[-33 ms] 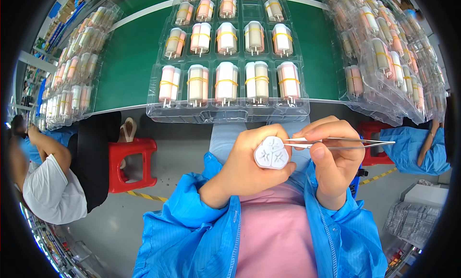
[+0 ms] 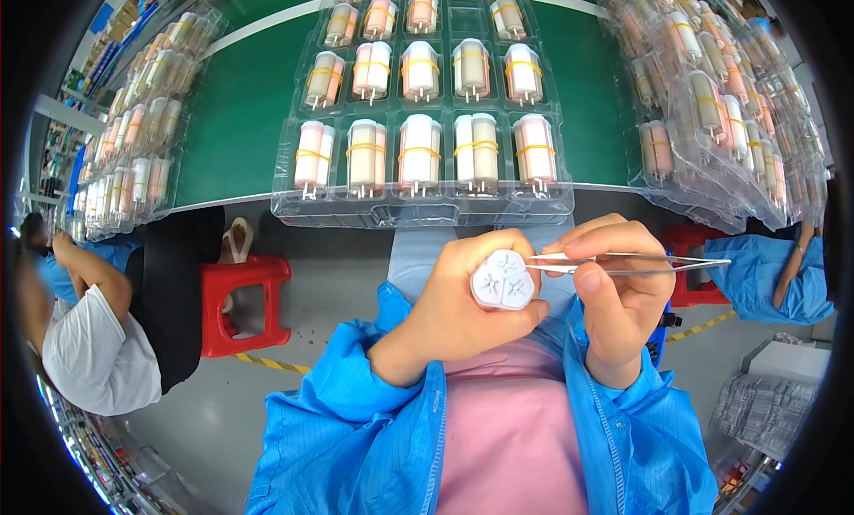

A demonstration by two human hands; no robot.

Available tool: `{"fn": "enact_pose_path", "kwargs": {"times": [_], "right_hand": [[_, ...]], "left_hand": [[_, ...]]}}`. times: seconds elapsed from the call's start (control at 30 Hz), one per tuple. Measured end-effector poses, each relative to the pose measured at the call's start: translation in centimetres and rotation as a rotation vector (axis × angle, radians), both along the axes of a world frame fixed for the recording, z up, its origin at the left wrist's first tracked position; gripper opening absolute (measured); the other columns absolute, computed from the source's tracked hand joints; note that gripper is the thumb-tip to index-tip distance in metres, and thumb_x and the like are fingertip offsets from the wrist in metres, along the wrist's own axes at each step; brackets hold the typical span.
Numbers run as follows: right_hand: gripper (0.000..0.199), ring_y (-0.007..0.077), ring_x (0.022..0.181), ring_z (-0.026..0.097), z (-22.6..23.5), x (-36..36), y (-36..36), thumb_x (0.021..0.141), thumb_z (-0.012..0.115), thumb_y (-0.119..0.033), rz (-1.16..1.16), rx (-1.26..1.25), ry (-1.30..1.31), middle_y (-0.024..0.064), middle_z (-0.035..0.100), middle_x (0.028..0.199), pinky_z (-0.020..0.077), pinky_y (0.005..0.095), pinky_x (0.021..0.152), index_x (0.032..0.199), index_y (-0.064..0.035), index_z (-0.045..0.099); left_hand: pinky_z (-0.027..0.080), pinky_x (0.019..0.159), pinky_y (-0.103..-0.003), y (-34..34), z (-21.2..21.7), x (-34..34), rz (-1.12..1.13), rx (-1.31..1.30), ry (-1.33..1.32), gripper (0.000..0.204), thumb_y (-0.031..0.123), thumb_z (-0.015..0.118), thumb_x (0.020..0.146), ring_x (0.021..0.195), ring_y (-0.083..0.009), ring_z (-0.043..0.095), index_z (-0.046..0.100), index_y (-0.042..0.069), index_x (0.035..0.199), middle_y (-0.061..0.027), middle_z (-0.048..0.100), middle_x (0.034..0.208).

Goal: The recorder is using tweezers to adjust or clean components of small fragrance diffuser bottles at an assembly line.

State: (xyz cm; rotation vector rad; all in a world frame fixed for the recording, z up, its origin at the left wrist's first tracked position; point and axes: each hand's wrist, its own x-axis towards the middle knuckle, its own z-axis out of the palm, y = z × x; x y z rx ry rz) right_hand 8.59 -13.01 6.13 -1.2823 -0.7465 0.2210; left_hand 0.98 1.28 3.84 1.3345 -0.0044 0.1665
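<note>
My left hand (image 2: 445, 306) is closed around a three-lobed bundle (image 2: 503, 280) above my lap. The bundle's white end faces up, with small dark slots in each lobe; its body is hidden in my fist. Metal tweezers (image 2: 680, 264) lie between the thumb and fingers of my right hand (image 2: 627, 297). Their tips reach left to the edge of the bundle's white end; whether they touch it I cannot tell. The joined end of the tweezers points right.
Ahead, a clear plastic tray (image 2: 427, 214) overhangs the green table (image 2: 233, 128), holding rows of white, pink and grey cylinder bundles with yellow bands. Stacked trays (image 2: 712, 181) stand right, more trays (image 2: 124, 190) left. People sit on both sides, with a red stool (image 2: 245, 306) at left.
</note>
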Motion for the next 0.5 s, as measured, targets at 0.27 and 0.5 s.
{"fn": "enact_pose_path", "kwargs": {"times": [0.27,0.5], "right_hand": [[0.017,0.0173,0.083,0.062,-0.26,-0.07,0.14,0.082,0.066,-0.001,0.012,0.028,0.036,0.0154,0.065,0.092,0.0514,0.0270,0.071,0.097,0.0057,0.063],[0.018,0.0172,0.083,0.062,-0.28,-0.10,0.04,0.082,0.067,-0.002,0.010,0.012,0.035,0.0152,0.064,0.091,0.0509,0.0267,0.071,0.098,0.0057,0.062]], "left_hand": [[0.037,0.052,-0.022,-0.08,0.08,-0.09,-0.125,-0.334,0.168,0.020,-0.001,0.073,0.069,0.060,-0.0061,0.048,0.056,0.005,0.079,-0.0019,0.055,0.070],[0.042,0.055,-0.020,0.12,-0.36,-0.29,-0.198,-0.466,0.189,0.019,0.000,0.071,0.073,0.066,-0.0032,0.052,0.056,0.005,0.083,0.0021,0.057,0.073]]}}
